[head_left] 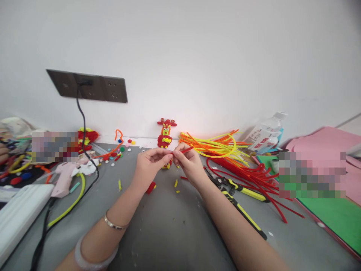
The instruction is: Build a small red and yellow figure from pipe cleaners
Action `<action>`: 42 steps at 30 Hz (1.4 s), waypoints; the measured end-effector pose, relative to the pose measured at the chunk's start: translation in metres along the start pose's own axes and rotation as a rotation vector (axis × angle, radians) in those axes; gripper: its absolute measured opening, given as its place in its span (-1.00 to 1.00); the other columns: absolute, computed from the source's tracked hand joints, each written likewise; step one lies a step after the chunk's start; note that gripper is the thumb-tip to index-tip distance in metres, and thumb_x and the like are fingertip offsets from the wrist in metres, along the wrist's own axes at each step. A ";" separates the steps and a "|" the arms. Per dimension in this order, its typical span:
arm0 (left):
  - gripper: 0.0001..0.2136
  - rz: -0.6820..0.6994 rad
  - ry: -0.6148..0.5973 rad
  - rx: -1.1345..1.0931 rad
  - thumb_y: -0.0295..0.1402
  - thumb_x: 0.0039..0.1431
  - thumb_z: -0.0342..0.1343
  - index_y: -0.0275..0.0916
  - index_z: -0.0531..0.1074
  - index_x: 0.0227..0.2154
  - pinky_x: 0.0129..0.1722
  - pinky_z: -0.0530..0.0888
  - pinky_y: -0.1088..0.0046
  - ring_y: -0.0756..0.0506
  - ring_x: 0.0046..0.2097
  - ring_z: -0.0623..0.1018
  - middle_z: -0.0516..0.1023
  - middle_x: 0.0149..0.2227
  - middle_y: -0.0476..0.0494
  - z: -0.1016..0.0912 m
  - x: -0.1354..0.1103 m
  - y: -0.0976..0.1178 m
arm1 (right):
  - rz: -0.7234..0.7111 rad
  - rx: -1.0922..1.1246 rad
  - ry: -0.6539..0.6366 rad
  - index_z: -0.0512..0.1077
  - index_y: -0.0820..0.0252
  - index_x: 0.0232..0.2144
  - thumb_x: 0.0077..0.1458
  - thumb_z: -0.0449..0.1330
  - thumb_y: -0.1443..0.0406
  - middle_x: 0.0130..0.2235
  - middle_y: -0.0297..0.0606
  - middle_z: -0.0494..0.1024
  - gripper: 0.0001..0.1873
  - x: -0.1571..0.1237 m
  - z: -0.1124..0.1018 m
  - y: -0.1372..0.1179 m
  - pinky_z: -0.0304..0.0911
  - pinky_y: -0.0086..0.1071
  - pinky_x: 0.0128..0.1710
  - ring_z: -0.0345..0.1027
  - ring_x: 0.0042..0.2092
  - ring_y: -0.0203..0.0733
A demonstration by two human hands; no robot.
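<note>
A short red pipe cleaner (pixel 187 149) is pinched between my two hands, its free end pointing up to the right. My left hand (pixel 153 160) closes thumb and forefinger on its left end, which the fingers mostly hide. Close beside it, my right hand (pixel 188 162) grips the same stem with bent fingers. Just behind the hands stands a small red and yellow figure (pixel 166 136) with a wide hat, its lower part partly covered by my fingers. On the table under my left wrist lies a small red piece (pixel 151 187) with a yellow edge.
Orange and yellow pipe cleaners (pixel 217 145) and red ones (pixel 254 173) are heaped at right, beside yellow-black pliers (pixel 239 199). A clear bottle (pixel 266 131) leans behind. At left are a pink glue gun (pixel 62 177), a black cable (pixel 84 128), pompoms (pixel 114 154) and a white case (pixel 24 222).
</note>
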State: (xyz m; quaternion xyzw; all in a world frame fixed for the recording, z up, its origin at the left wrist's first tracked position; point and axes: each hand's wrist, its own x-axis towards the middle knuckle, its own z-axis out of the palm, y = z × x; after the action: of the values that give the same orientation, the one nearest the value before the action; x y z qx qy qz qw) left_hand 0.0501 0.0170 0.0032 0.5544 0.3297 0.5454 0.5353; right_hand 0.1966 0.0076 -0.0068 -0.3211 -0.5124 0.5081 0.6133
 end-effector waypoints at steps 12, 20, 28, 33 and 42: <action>-0.81 -0.122 0.006 -0.183 -0.29 -0.17 0.41 -0.27 0.59 -0.50 -0.37 0.48 0.46 0.00 -0.47 0.52 0.57 -0.55 -0.05 -0.001 0.004 -0.001 | 0.076 0.068 -0.074 0.43 0.13 -0.36 0.01 0.36 0.15 -0.41 -0.38 0.44 -0.76 -0.001 -0.004 -0.008 0.29 -0.39 -0.31 0.33 -0.38 -0.31; -0.89 0.033 -0.052 -0.022 -0.30 -0.03 0.34 -0.22 0.59 -0.45 -0.30 0.48 0.45 -0.04 -0.35 0.53 0.58 -0.43 -0.07 -0.003 0.003 -0.002 | 0.205 0.182 -0.105 0.42 0.17 -0.42 -0.03 0.38 0.14 -0.54 -0.43 0.36 -0.72 -0.001 -0.003 -0.010 0.20 -0.44 -0.41 0.20 -0.48 -0.37; -0.94 0.197 0.008 0.241 -0.37 0.04 0.28 -0.16 0.60 -0.38 -0.31 0.45 0.46 -0.06 -0.33 0.55 0.61 -0.36 -0.06 -0.003 0.000 -0.005 | 0.141 0.070 -0.015 0.46 0.18 -0.42 -0.04 0.38 0.12 -0.49 -0.39 0.43 -0.72 0.000 0.000 -0.002 0.18 -0.45 -0.41 0.24 -0.46 -0.36; -0.92 0.172 0.011 0.319 -0.37 0.05 0.27 -0.16 0.60 -0.36 -0.33 0.44 0.45 -0.07 -0.36 0.56 0.63 -0.37 -0.07 -0.004 0.000 -0.007 | 0.127 0.033 -0.052 0.45 0.19 -0.41 -0.01 0.36 0.14 -0.44 -0.37 0.47 -0.74 0.002 -0.004 0.001 0.21 -0.44 -0.37 0.28 -0.42 -0.35; -0.94 0.098 -0.054 0.230 -0.36 0.06 0.25 -0.21 0.55 -0.39 -0.34 0.47 0.46 -0.06 -0.36 0.57 0.61 -0.38 -0.08 -0.001 0.000 -0.006 | 0.034 0.033 -0.025 0.36 0.15 -0.40 0.04 0.34 0.16 -0.44 -0.41 0.41 -0.74 0.002 -0.005 -0.001 0.21 -0.44 -0.39 0.27 -0.43 -0.35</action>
State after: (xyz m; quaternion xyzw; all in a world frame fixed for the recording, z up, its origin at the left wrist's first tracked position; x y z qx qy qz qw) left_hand 0.0502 0.0182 -0.0031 0.6421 0.3479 0.5143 0.4496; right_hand 0.2019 0.0096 -0.0068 -0.3130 -0.5061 0.5309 0.6033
